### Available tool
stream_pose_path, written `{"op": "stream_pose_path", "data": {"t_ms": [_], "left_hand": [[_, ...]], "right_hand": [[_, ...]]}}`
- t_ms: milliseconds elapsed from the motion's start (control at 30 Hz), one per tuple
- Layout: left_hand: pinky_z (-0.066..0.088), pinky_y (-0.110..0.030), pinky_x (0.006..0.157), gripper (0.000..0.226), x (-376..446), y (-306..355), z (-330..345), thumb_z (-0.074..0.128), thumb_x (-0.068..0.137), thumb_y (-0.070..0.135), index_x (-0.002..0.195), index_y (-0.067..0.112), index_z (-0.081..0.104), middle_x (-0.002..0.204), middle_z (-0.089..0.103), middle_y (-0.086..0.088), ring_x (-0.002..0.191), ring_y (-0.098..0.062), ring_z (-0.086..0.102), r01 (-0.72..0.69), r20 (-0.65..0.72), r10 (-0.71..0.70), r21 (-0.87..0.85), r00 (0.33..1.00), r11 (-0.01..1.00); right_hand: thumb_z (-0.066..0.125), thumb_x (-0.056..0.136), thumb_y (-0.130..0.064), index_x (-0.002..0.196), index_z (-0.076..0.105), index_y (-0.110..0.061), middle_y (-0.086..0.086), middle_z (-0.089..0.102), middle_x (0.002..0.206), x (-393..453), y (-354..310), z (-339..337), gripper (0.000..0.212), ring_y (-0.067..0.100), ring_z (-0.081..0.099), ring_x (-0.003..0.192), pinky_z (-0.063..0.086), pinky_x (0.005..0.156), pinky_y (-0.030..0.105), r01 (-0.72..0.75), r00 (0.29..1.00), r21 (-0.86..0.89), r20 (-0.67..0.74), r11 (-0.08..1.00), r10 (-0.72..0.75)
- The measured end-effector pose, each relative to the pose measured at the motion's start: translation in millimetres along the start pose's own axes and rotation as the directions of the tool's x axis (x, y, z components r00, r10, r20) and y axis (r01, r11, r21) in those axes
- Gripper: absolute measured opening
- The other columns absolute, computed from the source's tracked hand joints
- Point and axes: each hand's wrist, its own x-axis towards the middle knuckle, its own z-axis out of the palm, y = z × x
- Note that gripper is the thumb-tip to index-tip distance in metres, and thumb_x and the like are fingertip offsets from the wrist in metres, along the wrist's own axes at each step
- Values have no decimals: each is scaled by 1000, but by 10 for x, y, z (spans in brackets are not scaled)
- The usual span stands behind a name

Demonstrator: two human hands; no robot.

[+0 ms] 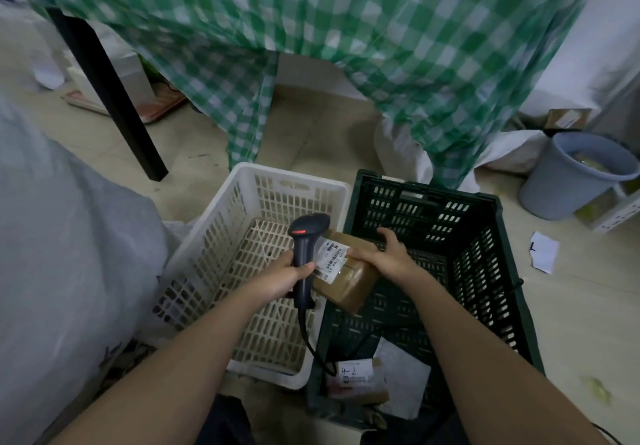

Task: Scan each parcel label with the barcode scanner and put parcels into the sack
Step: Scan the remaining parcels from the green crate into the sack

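Two forearms reach forward from the bottom edge; both hands are occupied. Nearest you, below your right wrist, a small parcel marked "4-2" and a white mailer lie on the floor of the dark green crate.

Your left hand is wrapped around the handle of the barcode scanner, thumb across the front. Scanner head sits above the fist, red light lit, and its cable drops down between your arms towards the parcel marked "4-2".

Your right hand grasps a brown cardboard parcel from above, fingers over its far edge. Parcel is tilted and held in the air over the shared edge of the two crates, just right of the scanner. Its white label faces up on the end nearest the scanner, touching or nearly touching your left thumb; label print too small to read.

Under your left hand: a white slotted crate, no parcels visible inside. Left of your left arm, a large pale sack fills that side of the view.

Beyond both hands: tiled floor, a black table leg, and a green checked cloth hanging down. Far right of your right hand, a grey bucket and a paper scrap on the floor.
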Motion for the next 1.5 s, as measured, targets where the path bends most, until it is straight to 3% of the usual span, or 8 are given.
{"op": "stream_pose_path", "data": {"t_ms": [100, 167, 467, 733, 867, 1033, 1267, 1500], "left_hand": [[47, -36, 94, 16, 28, -25, 37, 51, 99, 27, 115, 27, 46, 112, 60, 1, 106, -20, 58, 0, 6, 0, -2, 1000, 1000], [49, -37, 93, 10, 31, -12, 62, 51, 99, 26, 108, 28, 49, 104, 61, 4, 100, -19, 60, -8, 3, 8, -16, 1000, 1000], [45, -38, 100, 33, -23, 67, 75, 53, 98, 29, 130, 25, 43, 124, 55, -1, 111, -20, 56, -54, -43, 54, -9, 998, 999], [43, -46, 104, 27, -200, 191, -119, 56, 94, 6, 115, 22, 50, 115, 61, -9, 110, -26, 58, -199, -138, 172, -218, 975, 955], [47, -39, 87, 29, -347, 283, -171, 50, 90, -6, 111, 14, 53, 90, 63, -7, 83, -20, 59, -246, -214, 175, -376, 961, 893], [48, -30, 64, 16, -502, 297, -266, 59, 90, 7, 99, 20, 56, 80, 59, -4, 72, -16, 56, -276, -264, 190, -343, 946, 898], [52, -36, 73, 20, -514, 192, -298, 67, 88, 27, 104, 15, 64, 87, 71, -9, 82, -25, 67, -319, -343, 243, -189, 908, 929], [50, -37, 66, 22, -477, 98, -391, 72, 84, 18, 104, 14, 63, 98, 67, -25, 65, -20, 59, -337, -326, 272, -160, 905, 928]], "right_hand": [[83, 74, -34, 152, -8, -38, 15, 23, 157, -165, 33, -64, 120, 45, 45, 128, 43, 95, 57, -210, 946, 130, 277, 969, 168], [81, 77, -27, 151, -4, -35, 19, 38, 148, -225, 66, -31, 113, 40, 60, 113, 49, 94, 56, -236, 936, 183, 308, 954, 173], [61, 91, -34, 129, 28, -28, 10, 52, 126, -102, -22, -2, 51, 26, 61, 100, 55, 74, 38, -31, 992, 526, -90, 850, 92], [60, 93, -39, 115, 60, -26, 3, 62, 118, -111, -216, -153, 26, 18, 60, 101, 49, 75, 29, 379, 843, 405, -522, 832, -130], [62, 94, -34, 124, 63, -23, 1, 63, 124, -182, -340, -158, 32, 18, 61, 111, 51, 97, 37, 399, 882, 478, -433, 782, -185], [45, 103, -26, 129, 61, -23, -2, 64, 115, -341, -462, -163, 31, 12, 62, 102, 50, 81, 23, 429, 881, 402, -382, 809, -278], [42, 99, -46, 130, 60, -29, 0, 44, 140, -302, -401, -11, 39, 13, 42, 128, 32, 113, 36, 479, 851, 114, -302, 870, -429], [56, 97, -18, 140, 39, -45, -3, 22, 131, -350, -429, -85, 54, 19, 36, 116, 39, 95, 27, 384, 923, 107, -85, 917, -377]]}}
